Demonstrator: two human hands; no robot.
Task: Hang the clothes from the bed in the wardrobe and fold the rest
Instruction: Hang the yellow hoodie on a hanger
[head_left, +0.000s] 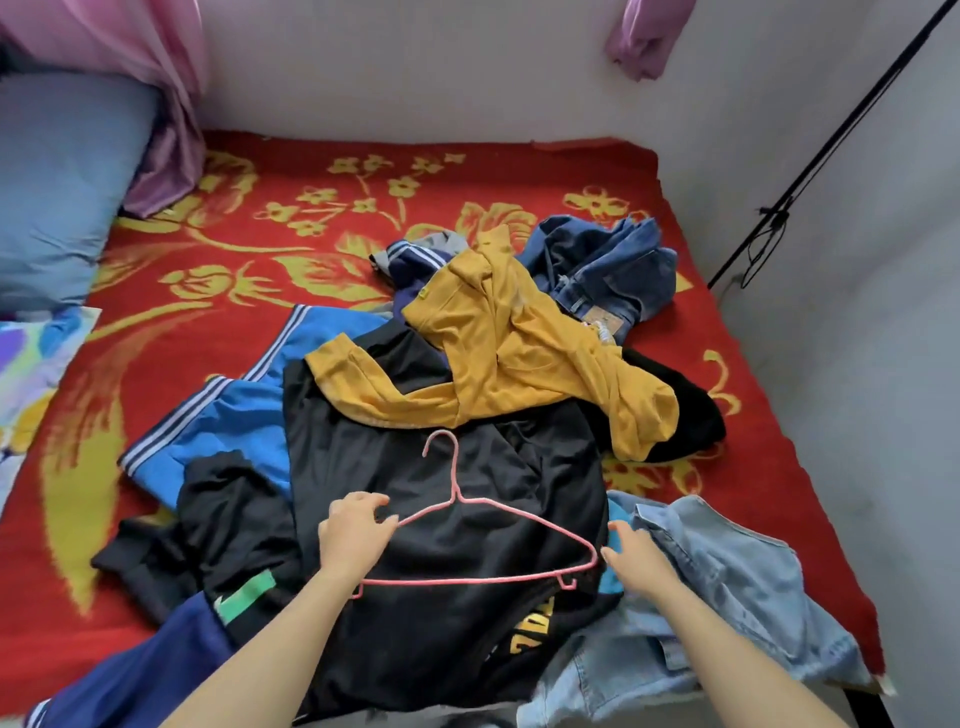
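A pile of clothes lies on the bed's red and yellow flowered blanket (311, 244). On top in front is a black garment (415, 467) with a thin pink wire hanger (488, 525) lying flat on it. My left hand (356, 532) touches the hanger's left arm with curled fingers. My right hand (636, 558) rests at the black garment's right edge by the hanger's right end, fingers on the cloth. A mustard yellow top (519, 358) lies behind the hanger. Dark jeans (608, 265), a blue striped garment (228, 415) and a light denim piece (727, 582) surround them.
A blue pillow (57, 182) and pink curtain (156, 78) are at the left. White walls close the back and right. A black pole (831, 140) leans along the right wall. A navy garment (150, 670) lies at the front left edge.
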